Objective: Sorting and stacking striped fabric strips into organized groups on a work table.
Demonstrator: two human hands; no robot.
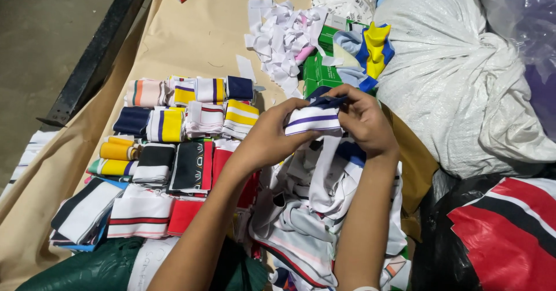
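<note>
Hands, two, left hand (267,137), right hand (365,120), one striped fabric band (314,120)

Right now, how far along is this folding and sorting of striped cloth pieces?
Rows of folded striped pieces already lie sorted on the brown paper. The left hand and right hand hold a white, purple-striped piece. A loose heap remains beneath.

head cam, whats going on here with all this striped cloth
A person holds a folded white knit band with purple stripes between both hands, the left hand under it and the right hand pinching its top edge. Rows of folded striped bands lie on the brown paper to the left, a heap of loose ones lies below the hands.
</note>
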